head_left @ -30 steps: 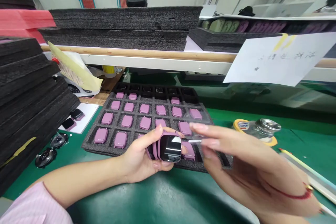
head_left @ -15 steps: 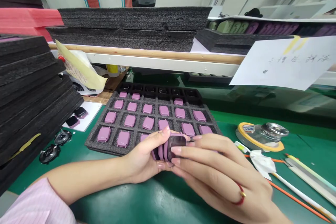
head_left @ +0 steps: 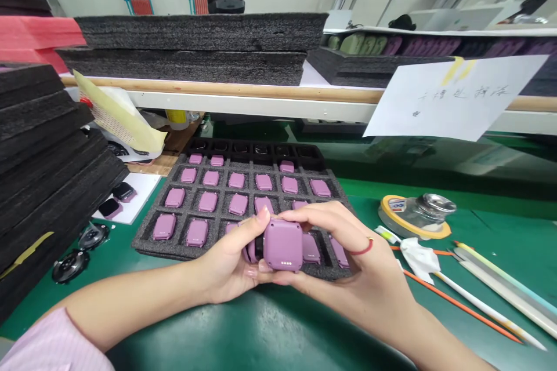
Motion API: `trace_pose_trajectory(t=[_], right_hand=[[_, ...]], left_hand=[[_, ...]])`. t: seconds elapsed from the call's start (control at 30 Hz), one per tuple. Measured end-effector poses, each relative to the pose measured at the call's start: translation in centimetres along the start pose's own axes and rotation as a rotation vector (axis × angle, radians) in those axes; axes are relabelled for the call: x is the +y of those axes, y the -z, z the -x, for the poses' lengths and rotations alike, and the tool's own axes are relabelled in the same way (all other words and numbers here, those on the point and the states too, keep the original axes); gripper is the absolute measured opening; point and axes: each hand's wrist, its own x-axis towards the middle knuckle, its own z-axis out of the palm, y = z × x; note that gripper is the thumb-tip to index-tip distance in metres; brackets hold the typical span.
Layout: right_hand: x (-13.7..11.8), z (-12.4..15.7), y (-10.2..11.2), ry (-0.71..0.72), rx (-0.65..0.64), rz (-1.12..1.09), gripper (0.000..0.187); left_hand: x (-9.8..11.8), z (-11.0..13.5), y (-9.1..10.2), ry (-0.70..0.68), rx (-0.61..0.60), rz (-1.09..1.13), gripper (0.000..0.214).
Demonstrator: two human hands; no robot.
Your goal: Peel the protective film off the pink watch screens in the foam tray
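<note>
A purple smartwatch body [head_left: 282, 246] faces me with its back, a row of small metal contacts along the lower edge. My right hand [head_left: 369, 269] grips it, fingers over the top and thumb underneath. Closed around more purple smartwatch bodies [head_left: 251, 252] just behind it is my left hand [head_left: 226, 264]; its thumb reaches the upper left of the front one. Beyond both hands lies a black foam tray [head_left: 145, 245] whose compartments hold many purple watch bodies [head_left: 197, 233]. My hands cover part of its front row.
Stacked foam trays [head_left: 47, 156] rise at left, near dark watch bodies [head_left: 123, 191] on white paper and round dark parts [head_left: 70, 265]. At right are a glass bottle with tape [head_left: 418, 217], a white tissue [head_left: 420, 259] and thin sticks [head_left: 465, 301]. A shelf edge [head_left: 243, 104] crosses behind.
The front watch body has turned from its dark screen to its purple back. My right hand has changed from fingertips at the screen to a grip around the body. The view has shifted slightly right.
</note>
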Motion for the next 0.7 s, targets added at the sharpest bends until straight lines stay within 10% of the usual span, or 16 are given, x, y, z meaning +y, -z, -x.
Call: trace_pose_trajectory(t=[0.33, 0.5, 0.7], right_hand=[[1.9, -0.9, 0.6, 0.007, -0.067, 0.038, 0.045], [10.1, -4.2, 2.4, -0.503, 0.069, 0.179, 0.040], [18.9, -4.8, 2.2, -0.607, -0.013, 0.261, 0.029]], left_hand=[[-0.3, -0.2, 0.2, -0.032, 0.068, 0.129, 0.039], [0.0, -0.5, 0.2, -0.039, 0.273, 0.160, 0.017], [0.1, -0.4, 0.6, -0.050, 0.211, -0.049, 0.027]])
